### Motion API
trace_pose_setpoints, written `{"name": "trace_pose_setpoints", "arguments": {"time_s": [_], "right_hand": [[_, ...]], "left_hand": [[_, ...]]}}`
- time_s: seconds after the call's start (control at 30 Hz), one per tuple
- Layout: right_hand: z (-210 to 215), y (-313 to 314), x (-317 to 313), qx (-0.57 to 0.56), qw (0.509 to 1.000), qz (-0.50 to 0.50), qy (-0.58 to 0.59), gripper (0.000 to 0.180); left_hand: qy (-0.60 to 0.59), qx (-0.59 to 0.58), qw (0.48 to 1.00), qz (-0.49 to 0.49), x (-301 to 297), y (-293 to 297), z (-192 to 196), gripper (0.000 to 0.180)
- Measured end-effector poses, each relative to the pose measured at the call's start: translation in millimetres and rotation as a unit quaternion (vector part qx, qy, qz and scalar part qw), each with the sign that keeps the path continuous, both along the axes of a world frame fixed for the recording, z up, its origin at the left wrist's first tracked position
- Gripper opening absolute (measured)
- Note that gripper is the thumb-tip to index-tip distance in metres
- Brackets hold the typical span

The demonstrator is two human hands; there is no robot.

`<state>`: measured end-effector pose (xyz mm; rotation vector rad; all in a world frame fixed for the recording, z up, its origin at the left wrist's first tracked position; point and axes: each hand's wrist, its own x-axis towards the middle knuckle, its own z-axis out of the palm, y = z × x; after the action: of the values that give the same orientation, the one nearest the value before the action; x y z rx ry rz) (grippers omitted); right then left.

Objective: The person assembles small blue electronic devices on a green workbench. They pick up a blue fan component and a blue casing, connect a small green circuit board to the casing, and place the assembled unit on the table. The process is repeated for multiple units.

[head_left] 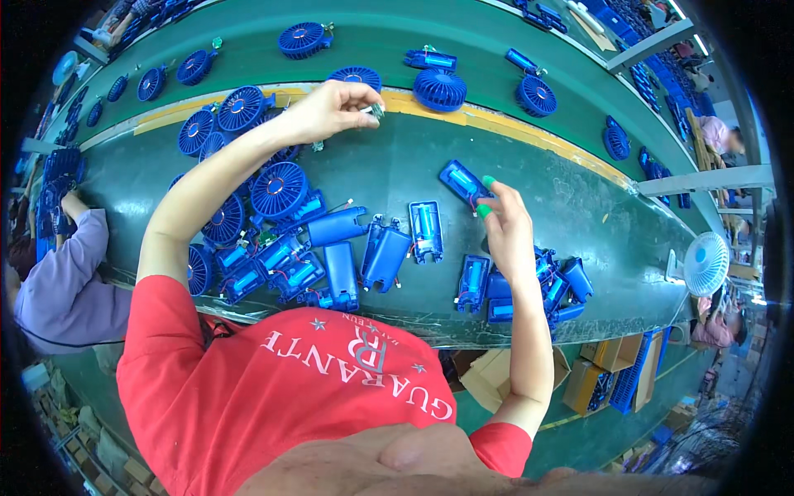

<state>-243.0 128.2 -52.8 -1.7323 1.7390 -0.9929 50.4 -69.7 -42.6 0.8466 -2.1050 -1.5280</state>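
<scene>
While right hand (506,225) grips blue housing (463,182), green belt (571,207) lies open beyond.

We're at a long green conveyor belt (529,207) with a yellow stripe (513,126) down the middle. A white desk fan (705,263) sits at its right end, cardboard boxes (600,364) are stacked on the floor below, and grey metal rails (711,179) cross overhead.

Fan heads (277,188) crowd the tabletop (579,223) to your left; open handle casings (385,255) lie in a row nearest you, with another cluster (538,289) to your right. More fans (439,88) sit behind, past the tape line (529,132).
</scene>
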Motion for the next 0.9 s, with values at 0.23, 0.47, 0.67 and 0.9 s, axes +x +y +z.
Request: {"name": "trace_pose_setpoints", "arguments": {"time_s": [0.23,0.47,0.67,0.9], "right_hand": [[3,-1,-13,-0.059,0.922,0.175,0.339,0.036],[-13,-18,-1,-0.118,0.939,0.133,0.293,0.020],[-5,-34,25,-0.103,0.994,0.024,-0.024,0.010],[12,-34,59,0.103,0.949,0.063,-0.290,0.014]], "left_hand": [[-0.014,0.053,0.998,-0.006,-3,20,10,0.025],[0.072,0.070,0.995,-0.019,2,22,-12,0.021],[0.087,0.150,0.983,-0.061,-8,43,6,0.021],[0.110,0.208,0.968,-0.088,-20,64,22,0.023]]}}
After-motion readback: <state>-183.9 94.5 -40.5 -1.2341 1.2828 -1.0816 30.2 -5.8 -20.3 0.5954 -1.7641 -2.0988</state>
